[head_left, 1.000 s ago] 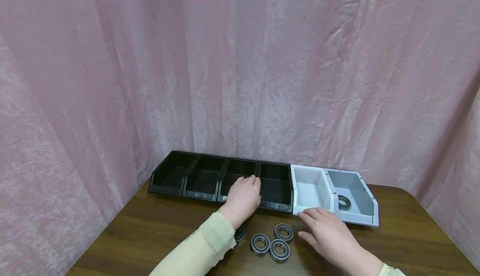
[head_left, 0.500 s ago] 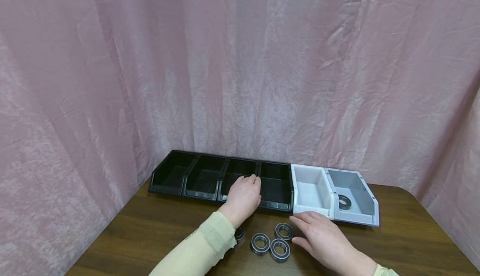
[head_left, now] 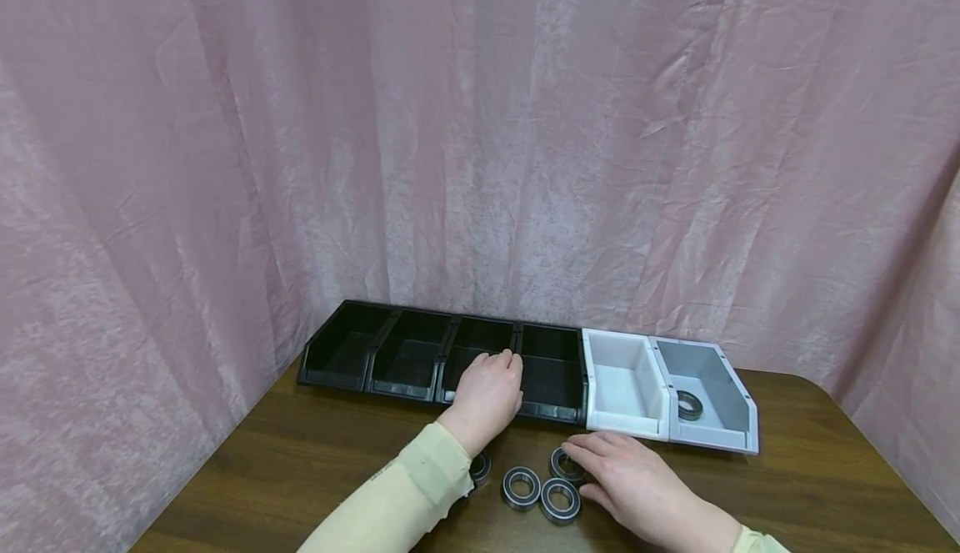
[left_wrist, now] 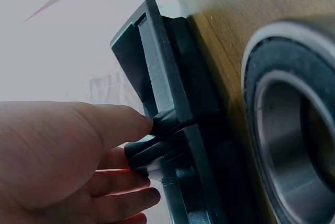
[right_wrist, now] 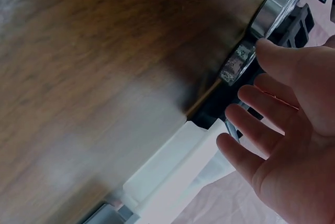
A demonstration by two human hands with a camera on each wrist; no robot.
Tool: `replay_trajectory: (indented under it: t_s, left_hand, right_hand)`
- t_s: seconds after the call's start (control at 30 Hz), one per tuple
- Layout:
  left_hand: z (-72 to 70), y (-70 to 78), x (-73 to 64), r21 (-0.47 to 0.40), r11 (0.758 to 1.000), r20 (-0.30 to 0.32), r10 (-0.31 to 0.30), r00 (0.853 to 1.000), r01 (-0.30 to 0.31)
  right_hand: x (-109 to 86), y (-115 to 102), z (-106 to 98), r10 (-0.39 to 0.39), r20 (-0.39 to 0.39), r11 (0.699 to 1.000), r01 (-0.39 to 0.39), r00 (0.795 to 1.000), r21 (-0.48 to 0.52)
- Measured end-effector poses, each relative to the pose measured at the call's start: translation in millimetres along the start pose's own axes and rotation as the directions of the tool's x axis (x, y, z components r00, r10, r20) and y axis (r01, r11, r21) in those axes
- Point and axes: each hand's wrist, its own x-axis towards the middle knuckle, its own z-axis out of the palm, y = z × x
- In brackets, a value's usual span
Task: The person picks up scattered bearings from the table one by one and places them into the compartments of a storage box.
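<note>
My left hand (head_left: 483, 399) pinches the divider edge between two black bins (head_left: 551, 369); in the left wrist view its thumb lies on one side of the joined walls and its fingers on the other. My right hand (head_left: 630, 480) reaches over the rearmost of the ball bearings (head_left: 562, 468), partly covering it, with fingers spread and slightly bent. Nothing is gripped between that thumb and fingers in the right wrist view. Close in front lie two more bearings, the left one (head_left: 521, 488) and the front one (head_left: 559, 501). Another bearing (head_left: 481, 470) is half hidden by the left sleeve.
Several black bins stand in a row along the table's back, joined on the right by a white bin (head_left: 624, 429) and a grey bin (head_left: 720, 438). Inside the grey bin lies one bearing (head_left: 689, 405). A pink curtain (head_left: 480, 136) hangs behind the wooden table (head_left: 315, 470).
My right hand has moved left from in front of the white bin to over the rearmost bearing. My left hand stays at the black bins.
</note>
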Motion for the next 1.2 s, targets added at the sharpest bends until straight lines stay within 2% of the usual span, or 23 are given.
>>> replay_trajectory:
  t_s: [0.33, 0.5, 0.8, 1.03, 1.2]
  left_hand:
    - [-2.6, -0.1, -0.8, 0.0, 1.0, -0.01, 0.003, 1.0, -0.003]
    - [-3.8, 0.5, -1.1, 0.001, 1.0, 0.002, -0.001, 1.0, 0.001]
    - [-2.6, 0.1, -1.1, -0.004, 1.0, 0.021, -0.006, 1.0, 0.006]
    - [0.9, -0.8, 0.3, -0.008, 1.0, -0.014, 0.003, 1.0, -0.003]
    - [0.7, -1.3, 0.0, -0.01, 1.0, -0.012, 0.003, 1.0, -0.003]
  right_hand:
    - [5.9, -2, 6, -0.116, -0.013, 0.992, 0.115, 0.993, -0.06]
    - [8.7, -3, 9, -0.14, -0.013, 0.987, 0.138, 0.99, -0.082]
    - [14.9, -4, 12, -0.11, 0.0, 0.99, 0.11, 0.994, -0.092]
    - [18.6, -5, 13, -0.073, 0.006, 0.994, 0.074, 0.997, -0.085]
    - [16.9, -6, 13, -0.06, 0.004, 0.993, 0.06, 0.998, -0.102]
